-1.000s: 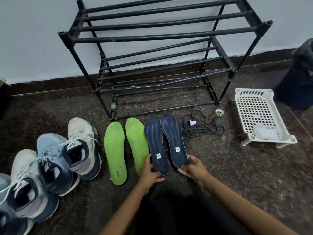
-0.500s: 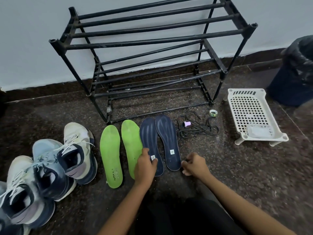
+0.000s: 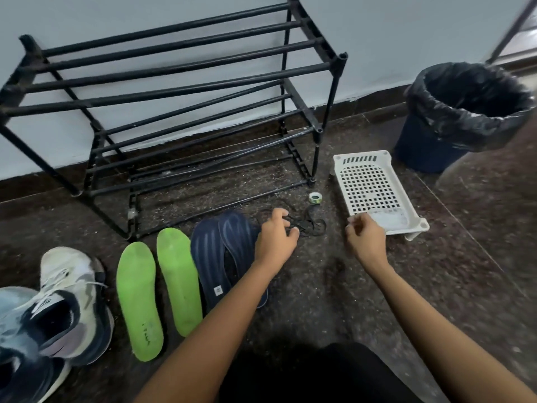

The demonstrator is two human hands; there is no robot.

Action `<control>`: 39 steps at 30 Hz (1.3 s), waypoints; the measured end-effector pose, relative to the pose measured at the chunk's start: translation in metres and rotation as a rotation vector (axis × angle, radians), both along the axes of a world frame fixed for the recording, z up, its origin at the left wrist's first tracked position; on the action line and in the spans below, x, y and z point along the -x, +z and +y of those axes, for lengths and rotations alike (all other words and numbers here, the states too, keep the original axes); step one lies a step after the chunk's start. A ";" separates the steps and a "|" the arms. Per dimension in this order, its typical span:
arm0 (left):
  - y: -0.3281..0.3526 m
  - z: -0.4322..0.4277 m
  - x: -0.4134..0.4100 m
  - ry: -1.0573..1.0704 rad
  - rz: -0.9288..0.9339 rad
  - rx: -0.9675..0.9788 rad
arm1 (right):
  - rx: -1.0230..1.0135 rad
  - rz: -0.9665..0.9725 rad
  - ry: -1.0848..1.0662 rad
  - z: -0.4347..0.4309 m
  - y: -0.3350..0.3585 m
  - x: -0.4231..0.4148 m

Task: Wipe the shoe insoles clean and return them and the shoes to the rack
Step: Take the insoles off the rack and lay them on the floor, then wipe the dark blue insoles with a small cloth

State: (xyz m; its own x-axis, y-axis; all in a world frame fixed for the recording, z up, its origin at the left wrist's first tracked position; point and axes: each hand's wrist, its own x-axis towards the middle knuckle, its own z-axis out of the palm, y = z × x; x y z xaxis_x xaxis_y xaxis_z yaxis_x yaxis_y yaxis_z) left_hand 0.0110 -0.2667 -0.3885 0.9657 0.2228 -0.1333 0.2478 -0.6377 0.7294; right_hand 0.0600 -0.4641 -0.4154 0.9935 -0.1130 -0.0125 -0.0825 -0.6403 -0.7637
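Note:
Two green insoles (image 3: 158, 289) and two navy insoles (image 3: 220, 251) lie side by side on the dark floor in front of the black metal shoe rack (image 3: 174, 112). Sneakers (image 3: 58, 309) sit at the lower left. My left hand (image 3: 276, 237) hovers over the right navy insole's toe end and the black laces (image 3: 308, 225), fingers loosely curled, holding nothing. My right hand (image 3: 364, 237) is beside the front corner of the white perforated tray (image 3: 369, 184), fingers loosely curled and empty. A whitish cloth or wipe (image 3: 389, 219) lies in the tray's near end.
A small roll of tape (image 3: 314, 197) lies on the floor between the rack and the tray. A bin lined with a black bag (image 3: 465, 112) stands at the right by the wall. The wall runs behind the rack.
Both hands have let go of the navy insoles and moved right and forward, the left toward the laces, the right toward the tray. The camera view has swung right.

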 end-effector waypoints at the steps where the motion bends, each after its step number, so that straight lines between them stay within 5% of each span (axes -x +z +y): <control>1: 0.001 -0.008 -0.006 -0.012 0.003 0.007 | 0.013 -0.024 -0.025 -0.010 -0.001 -0.006; 7: -0.006 -0.048 -0.021 -0.045 0.030 0.019 | 0.323 -0.074 -0.063 -0.060 -0.008 -0.043; 11: -0.018 -0.067 -0.021 -0.067 0.075 0.011 | 0.515 0.061 -0.069 -0.077 -0.013 -0.067; 16: -0.026 -0.082 -0.020 -0.088 0.092 -0.041 | 0.545 0.279 0.013 -0.080 -0.013 -0.084; 27: -0.043 -0.084 -0.010 -0.080 0.146 -0.048 | 0.859 0.276 0.080 -0.076 -0.019 -0.085; 29: -0.044 -0.083 -0.010 -0.074 0.144 -0.051 | 0.761 0.238 0.041 -0.076 -0.021 -0.081; 34: -0.043 -0.075 -0.007 -0.054 0.137 -0.048 | 0.079 0.250 -0.193 -0.093 -0.018 -0.073; 39: -0.042 -0.058 -0.001 -0.029 0.139 -0.051 | -0.286 0.272 -0.430 -0.099 -0.007 -0.070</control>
State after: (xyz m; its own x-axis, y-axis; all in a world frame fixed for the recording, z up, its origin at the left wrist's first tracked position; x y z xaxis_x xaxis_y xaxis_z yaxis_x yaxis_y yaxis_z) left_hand 0.0117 -0.3243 -0.4300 0.9447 0.2050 -0.2558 0.3254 -0.6815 0.6555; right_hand 0.1300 -0.5635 -0.4220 0.8159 -0.4599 -0.3504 -0.5069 -0.2774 -0.8162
